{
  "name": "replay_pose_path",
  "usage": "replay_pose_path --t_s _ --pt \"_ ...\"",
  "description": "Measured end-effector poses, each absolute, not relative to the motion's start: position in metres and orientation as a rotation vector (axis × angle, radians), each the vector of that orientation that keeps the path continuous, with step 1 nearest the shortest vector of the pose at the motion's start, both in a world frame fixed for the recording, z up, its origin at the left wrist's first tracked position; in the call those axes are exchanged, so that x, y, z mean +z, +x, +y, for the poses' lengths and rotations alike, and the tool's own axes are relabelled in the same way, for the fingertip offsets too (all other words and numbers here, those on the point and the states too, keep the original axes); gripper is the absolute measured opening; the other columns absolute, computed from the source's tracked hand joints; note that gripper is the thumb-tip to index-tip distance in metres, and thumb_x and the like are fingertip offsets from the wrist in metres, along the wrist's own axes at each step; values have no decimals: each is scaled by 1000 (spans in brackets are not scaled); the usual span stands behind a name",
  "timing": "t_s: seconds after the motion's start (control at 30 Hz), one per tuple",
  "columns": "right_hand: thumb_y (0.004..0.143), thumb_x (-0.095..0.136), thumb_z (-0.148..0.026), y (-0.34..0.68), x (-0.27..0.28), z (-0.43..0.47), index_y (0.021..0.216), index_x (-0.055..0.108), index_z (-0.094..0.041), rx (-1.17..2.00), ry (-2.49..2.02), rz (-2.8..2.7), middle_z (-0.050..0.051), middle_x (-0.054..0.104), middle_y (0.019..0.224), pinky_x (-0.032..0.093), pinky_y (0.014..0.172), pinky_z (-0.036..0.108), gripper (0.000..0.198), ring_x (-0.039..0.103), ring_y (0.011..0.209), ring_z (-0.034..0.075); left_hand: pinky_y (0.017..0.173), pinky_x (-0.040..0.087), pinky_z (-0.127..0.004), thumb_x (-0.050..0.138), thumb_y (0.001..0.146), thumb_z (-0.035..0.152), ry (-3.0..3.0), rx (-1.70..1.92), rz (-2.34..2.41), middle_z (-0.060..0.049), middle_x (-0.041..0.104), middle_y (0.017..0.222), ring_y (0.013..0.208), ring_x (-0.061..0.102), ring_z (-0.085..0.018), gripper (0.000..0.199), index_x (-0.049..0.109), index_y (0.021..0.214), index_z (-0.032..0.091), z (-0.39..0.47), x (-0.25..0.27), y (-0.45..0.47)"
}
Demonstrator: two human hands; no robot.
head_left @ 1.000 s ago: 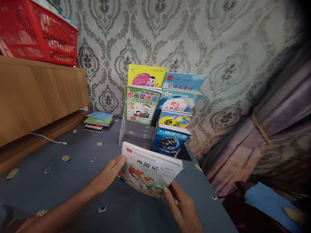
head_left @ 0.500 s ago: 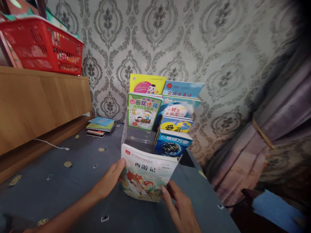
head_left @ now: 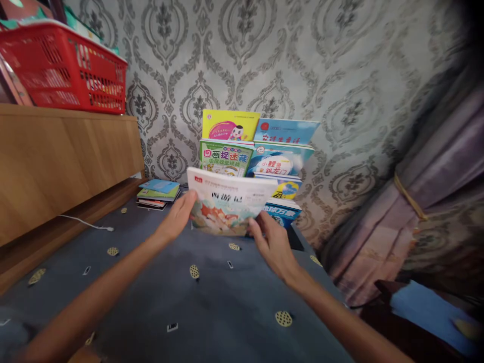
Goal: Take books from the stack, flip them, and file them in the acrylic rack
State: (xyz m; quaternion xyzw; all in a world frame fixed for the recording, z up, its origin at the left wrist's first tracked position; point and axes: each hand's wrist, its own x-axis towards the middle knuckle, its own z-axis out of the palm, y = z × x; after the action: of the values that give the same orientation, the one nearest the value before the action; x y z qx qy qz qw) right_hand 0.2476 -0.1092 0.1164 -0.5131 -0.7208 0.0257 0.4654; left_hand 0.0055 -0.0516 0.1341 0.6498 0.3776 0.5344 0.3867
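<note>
A white-topped picture book (head_left: pixel 223 206) with black Chinese characters and an orange-red drawing is held up between my two hands. My left hand (head_left: pixel 180 214) grips its left edge, and my right hand (head_left: pixel 273 242) closes on its lower right side. Right behind it stands a stepped rack of books. In the left column are a yellow book (head_left: pixel 227 121) and a green book (head_left: pixel 227 154). The right column has a light blue book (head_left: pixel 285 130), a teal book (head_left: pixel 283 159), a yellow-and-blue book (head_left: pixel 288 188) and a dark blue book (head_left: pixel 283 212). The held book hides the rack's lower left part.
A small pile of books (head_left: pixel 158 191) lies left of the rack on the dark grey patterned cloth (head_left: pixel 151 297). A white cable (head_left: pixel 86 223) runs beside the wooden cabinet (head_left: pixel 68 166), which carries a red basket (head_left: pixel 68 70). At right hang a curtain (head_left: pixel 389 237) and a blue cloth (head_left: pixel 427 312).
Both hands have carried the picture book up and away from me to the rack. It now covers part of the green book and the left side of the lower right-hand books.
</note>
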Motion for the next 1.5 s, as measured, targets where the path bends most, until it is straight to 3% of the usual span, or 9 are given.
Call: replay_pose_path --t_s 0.13,0.37,0.87,1.5 --pt "98 40 -47 252 153 -65 94 55 -22 -127 -1198 -1748 7 65 75 43 63 33 30 59 67 23 68 56 -33 39 90 76 1732 1504 831 -13 73 103 96 67 -28 70 69 111 16 -11 169 12" --pt "98 38 -47 258 193 -10 90 51 -23 -310 -1152 -1715 6 62 76 40 66 34 29 56 69 23 67 57 -32 37 87 81 1770 1659 729 -13 73 101 96 69 -28 76 69 108 16 43 206 23" --pt "98 36 -44 263 179 31 95 53 -21 -317 -1149 -1733 8 63 81 40 68 35 29 56 72 24 64 58 -31 39 86 82 1753 1659 743 -14 73 105 94 70 -27 76 69 108 15 86 194 28" --pt "94 42 -37 271 182 46 76 45 -25 -411 -1274 -1746 7 54 77 41 73 38 22 52 79 26 63 57 -32 39 83 84 1769 1631 817 -12 72 94 85 68 -25 78 70 104 16 105 196 32"
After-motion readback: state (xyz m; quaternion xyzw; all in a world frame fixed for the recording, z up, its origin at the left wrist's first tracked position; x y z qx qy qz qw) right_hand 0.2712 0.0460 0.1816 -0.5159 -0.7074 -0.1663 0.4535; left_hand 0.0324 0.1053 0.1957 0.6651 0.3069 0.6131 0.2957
